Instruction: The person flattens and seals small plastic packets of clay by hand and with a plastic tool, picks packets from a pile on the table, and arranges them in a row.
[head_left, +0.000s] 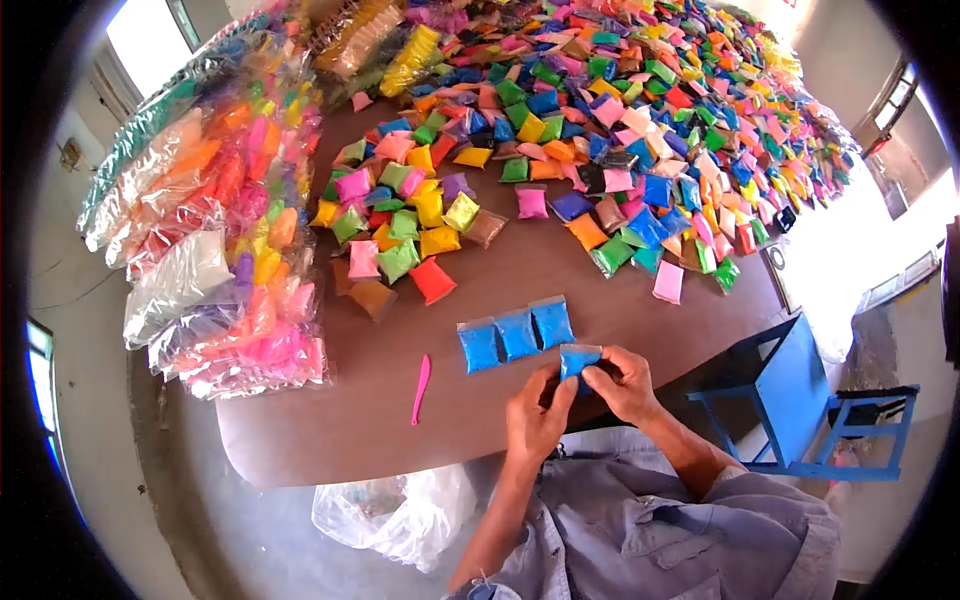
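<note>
Between my two hands, over the table's front edge, is a small blue packet in clear wrapping. My left hand pinches its left side and my right hand grips its right side; the lower part of the packet is hidden by the fingers. Just beyond them lie three more blue packets in a row: a left one, a middle one and a right one. To the left, a pink plastic knife-like tool rests on the brown table.
A big heap of many-coloured packets covers the far table, with a smaller cluster nearer. Clear bags of packets are stacked at the left edge. A white plastic bag sits below the table; a blue stool stands at right.
</note>
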